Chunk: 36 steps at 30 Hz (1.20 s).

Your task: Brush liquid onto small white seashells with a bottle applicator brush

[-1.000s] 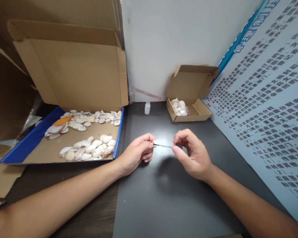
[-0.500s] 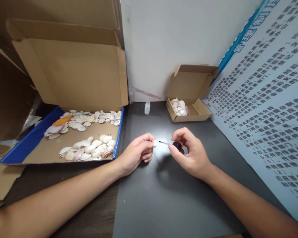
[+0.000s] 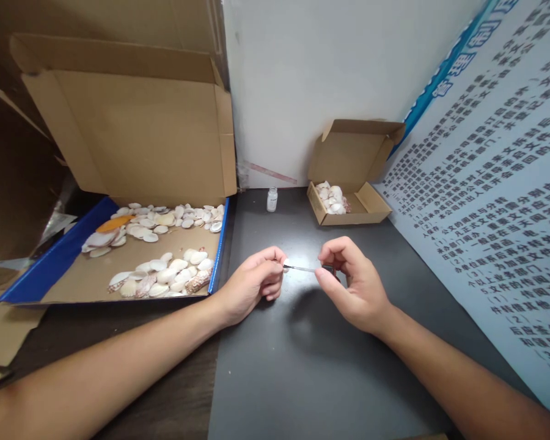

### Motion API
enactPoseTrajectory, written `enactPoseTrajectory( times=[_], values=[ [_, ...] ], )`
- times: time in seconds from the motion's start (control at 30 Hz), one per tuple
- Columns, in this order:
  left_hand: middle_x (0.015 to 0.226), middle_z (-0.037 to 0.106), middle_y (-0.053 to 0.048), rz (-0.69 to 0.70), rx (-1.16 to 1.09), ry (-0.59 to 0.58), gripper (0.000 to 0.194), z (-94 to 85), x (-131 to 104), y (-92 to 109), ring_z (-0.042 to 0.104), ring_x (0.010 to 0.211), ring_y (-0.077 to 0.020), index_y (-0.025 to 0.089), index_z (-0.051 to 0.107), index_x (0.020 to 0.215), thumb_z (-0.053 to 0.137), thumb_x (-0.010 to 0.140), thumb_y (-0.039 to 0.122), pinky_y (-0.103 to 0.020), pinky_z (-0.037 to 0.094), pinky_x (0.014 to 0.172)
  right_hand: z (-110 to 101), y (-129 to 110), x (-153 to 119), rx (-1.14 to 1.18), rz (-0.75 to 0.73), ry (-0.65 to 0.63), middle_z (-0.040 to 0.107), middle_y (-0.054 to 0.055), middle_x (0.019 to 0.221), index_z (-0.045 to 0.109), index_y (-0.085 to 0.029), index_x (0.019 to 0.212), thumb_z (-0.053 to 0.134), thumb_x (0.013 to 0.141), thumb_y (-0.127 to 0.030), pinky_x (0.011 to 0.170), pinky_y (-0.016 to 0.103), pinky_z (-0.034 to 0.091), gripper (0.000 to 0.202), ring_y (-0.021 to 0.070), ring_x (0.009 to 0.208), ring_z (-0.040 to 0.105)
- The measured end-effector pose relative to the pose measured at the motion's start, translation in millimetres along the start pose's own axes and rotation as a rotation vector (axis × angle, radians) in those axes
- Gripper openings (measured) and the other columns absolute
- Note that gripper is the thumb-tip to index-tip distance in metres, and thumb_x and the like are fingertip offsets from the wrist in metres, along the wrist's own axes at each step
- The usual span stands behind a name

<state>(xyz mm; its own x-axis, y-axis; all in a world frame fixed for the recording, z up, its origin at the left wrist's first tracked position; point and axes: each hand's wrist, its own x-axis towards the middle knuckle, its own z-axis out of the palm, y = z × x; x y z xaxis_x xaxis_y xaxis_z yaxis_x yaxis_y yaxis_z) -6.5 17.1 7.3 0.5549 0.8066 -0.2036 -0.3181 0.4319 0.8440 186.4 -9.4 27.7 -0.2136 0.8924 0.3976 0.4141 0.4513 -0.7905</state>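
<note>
Between thumb and fingertips, my left hand (image 3: pixel 259 276) pinches a small white shell (image 3: pixel 286 262), mostly covered by the fingers. My right hand (image 3: pixel 351 284) grips the dark cap of a small applicator brush (image 3: pixel 302 268). The brush's thin stem points left, and its dark tip is at the shell, apparently touching it. Most of the cap is hidden behind the right fingers. Both hands are above the dark grey table mat (image 3: pixel 275 379). Beyond them, an uncapped small clear bottle (image 3: pixel 272 200) with a white label stands upright near the wall.
On the left, a large open cardboard box (image 3: pixel 214 269) with blue sides holds many seashells (image 3: pixel 165 275) in two groups, one shell orange. A smaller open carton (image 3: pixel 348 218) with white shells stands at the back right. A printed poster (image 3: pixel 495 201) lines the right side.
My right hand has turned slightly and brought the brush tip left from a small gap up to the shell. My left hand has stayed almost still.
</note>
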Motion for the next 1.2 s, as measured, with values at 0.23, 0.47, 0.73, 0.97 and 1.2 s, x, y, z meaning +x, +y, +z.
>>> enactPoseTrajectory(
  times=[0.23, 0.47, 0.73, 0.97, 1.2],
  values=[
    [0.052, 0.027, 0.011, 0.000, 0.010, 0.003, 0.013, -0.1, 0.0, -0.5, 0.026, 0.044, -0.0060, 0.020, 0.048, 0.078, 0.059, 0.079, 0.025, -0.021, 0.024, 0.049, -0.9, 1.2, -1.9, -0.005, -0.017, 0.018, 0.047, -0.005, 0.068, 0.047, -0.025, 0.092, 0.057, 0.087, -0.021, 0.048, 0.025, 0.041, 0.011, 0.0114, 0.053, 0.045],
    [0.052, 0.028, 0.010, -0.003, 0.008, -0.004, 0.011, -0.9, 0.8, -0.6, 0.026, 0.044, -0.0057, 0.019, 0.048, 0.078, 0.058, 0.080, 0.023, -0.022, 0.023, 0.049, 0.0, 0.5, -0.1, -0.057, 0.011, 0.035, 0.045, -0.006, 0.068, 0.047, -0.024, 0.089, 0.059, 0.085, -0.020, 0.046, 0.023, 0.037, 0.014, 0.0099, 0.051, 0.042],
    [0.051, 0.028, 0.011, 0.004, 0.001, -0.017, 0.010, -1.3, -0.2, -0.9, 0.025, 0.044, -0.0059, 0.019, 0.047, 0.077, 0.055, 0.082, 0.021, -0.023, 0.023, 0.049, -0.5, 0.0, -0.2, -0.043, -0.002, 0.021, 0.044, -0.007, 0.067, 0.047, -0.024, 0.089, 0.059, 0.086, -0.019, 0.046, 0.023, 0.036, 0.014, 0.0096, 0.051, 0.041],
    [0.052, 0.028, 0.011, 0.004, -0.003, -0.018, 0.009, -1.8, 0.7, -1.1, 0.026, 0.044, -0.0059, 0.019, 0.046, 0.078, 0.054, 0.082, 0.020, -0.023, 0.023, 0.049, -0.1, 1.7, -0.7, -0.011, -0.032, 0.023, 0.045, -0.006, 0.069, 0.047, -0.024, 0.090, 0.056, 0.088, -0.019, 0.049, 0.022, 0.038, 0.010, 0.0093, 0.053, 0.042],
    [0.052, 0.028, 0.011, 0.003, -0.003, -0.018, 0.008, -2.4, 0.7, -1.6, 0.026, 0.044, -0.0059, 0.019, 0.048, 0.079, 0.055, 0.082, 0.020, -0.023, 0.023, 0.049, -0.8, 0.6, -0.7, -0.005, -0.047, 0.031, 0.047, -0.005, 0.072, 0.049, -0.024, 0.090, 0.052, 0.090, -0.018, 0.051, 0.022, 0.039, 0.007, 0.0094, 0.055, 0.044]
  ],
)
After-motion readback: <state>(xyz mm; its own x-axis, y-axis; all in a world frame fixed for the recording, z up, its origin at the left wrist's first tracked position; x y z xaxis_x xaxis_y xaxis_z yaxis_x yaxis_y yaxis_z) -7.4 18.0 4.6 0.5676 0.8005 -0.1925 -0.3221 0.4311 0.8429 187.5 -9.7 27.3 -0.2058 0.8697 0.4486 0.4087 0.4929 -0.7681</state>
